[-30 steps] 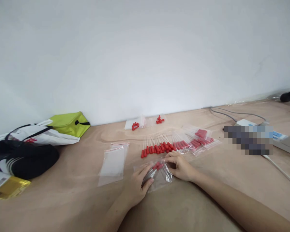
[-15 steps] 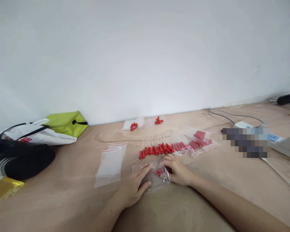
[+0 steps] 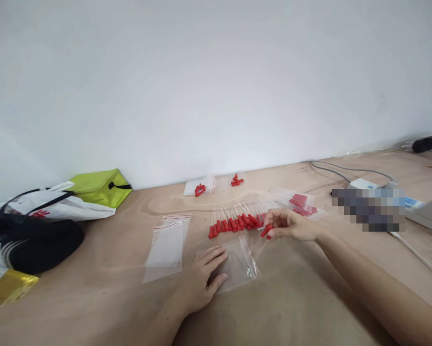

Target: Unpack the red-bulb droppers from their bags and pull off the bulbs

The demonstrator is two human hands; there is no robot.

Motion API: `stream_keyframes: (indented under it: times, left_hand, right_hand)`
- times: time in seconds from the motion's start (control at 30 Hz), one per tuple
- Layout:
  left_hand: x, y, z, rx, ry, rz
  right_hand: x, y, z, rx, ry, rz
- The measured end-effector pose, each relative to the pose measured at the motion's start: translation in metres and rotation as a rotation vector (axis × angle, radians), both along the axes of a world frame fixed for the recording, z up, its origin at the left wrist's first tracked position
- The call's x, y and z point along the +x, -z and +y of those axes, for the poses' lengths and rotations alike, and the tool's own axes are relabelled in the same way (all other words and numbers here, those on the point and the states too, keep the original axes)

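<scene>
1. The left hand lies palm down at the near middle of the table, its fingers on the left part of a clear zip bag; its grip is loose, with thumb and fingers apart.
2. The right hand is raised to the right of that bag; its grip is narrow, pinching a few red-tipped sticks, their number hard to tell.
3. Just beyond the clear zip bag, a row of loose sticks fans out, red ends toward the near side.
4. To the right of the row, filled bags overlap, red ends showing through the plastic.
5. To the left of the left hand, flat zip bags lie overlapping.
6. At the far side near the wall lie two small red clusters.
7. At the far left, a green bag stands beside a white bag; at the right is a power strip.
</scene>
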State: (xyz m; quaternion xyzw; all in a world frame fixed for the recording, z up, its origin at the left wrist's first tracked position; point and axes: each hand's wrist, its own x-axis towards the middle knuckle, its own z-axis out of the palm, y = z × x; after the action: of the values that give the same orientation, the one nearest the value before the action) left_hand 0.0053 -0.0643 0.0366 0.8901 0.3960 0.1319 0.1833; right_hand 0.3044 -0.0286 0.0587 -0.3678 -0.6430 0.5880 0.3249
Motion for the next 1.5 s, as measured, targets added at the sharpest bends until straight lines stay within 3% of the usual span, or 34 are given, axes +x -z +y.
stream_keyframes:
  times: [0.13,0.23,0.37,0.47,0.63,0.7,0.83,0.93,1.03,1.13,1.27,1.4,1.5]
  left_hand:
    - [-0.002,0.004,0.004,0.083,-0.148,-0.129]
    - [-0.003,0.007,0.01,0.123,-0.316,-0.173]
    - [-0.005,0.006,0.016,0.072,-0.402,-0.085]
    - [-0.005,0.002,0.013,0.029,-0.39,-0.039]
    - [-0.019,-0.01,0.011,-0.124,-0.356,-0.23]
    - [-0.034,-0.013,0.016,-0.126,-0.474,-0.354]
    - [-0.072,-0.009,0.035,0.096,-0.967,-0.62]
    - [-0.089,-0.005,0.043,0.065,-1.161,-0.448]
    - [-0.09,-0.007,0.043,0.024,-1.261,-0.193]
    - [-0.082,-0.01,0.039,0.149,-1.319,0.014]
    - [-0.071,-0.005,0.032,0.479,-1.247,0.08]
    - [-0.056,0.004,0.025,0.742,-0.918,0.002]
    - [-0.032,0.008,0.023,0.779,-0.635,-0.047]
  right_hand:
    - [0.025,-0.01,0.006,0.007,0.163,0.072]
    - [0.025,-0.012,0.01,0.067,0.298,0.132]
    - [-0.009,-0.004,0.019,0.266,0.422,0.163]
    - [-0.046,0.006,0.027,0.535,0.538,0.014]
    - [-0.085,0.023,0.039,0.857,0.467,-0.211]
    - [-0.092,0.03,0.043,0.905,0.442,-0.267]
    - [-0.097,0.043,0.044,0.961,0.402,-0.377]
    - [-0.1,0.046,0.041,0.986,0.374,-0.48]
    - [-0.102,0.043,0.035,1.01,0.376,-0.594]
    - [-0.102,0.038,0.029,1.016,0.45,-0.665]
    - [-0.088,0.038,0.019,0.99,0.634,-0.644]
    - [-0.053,0.044,0.006,0.912,0.784,-0.744]
    - [-0.024,0.048,0.002,0.713,0.95,-0.938]
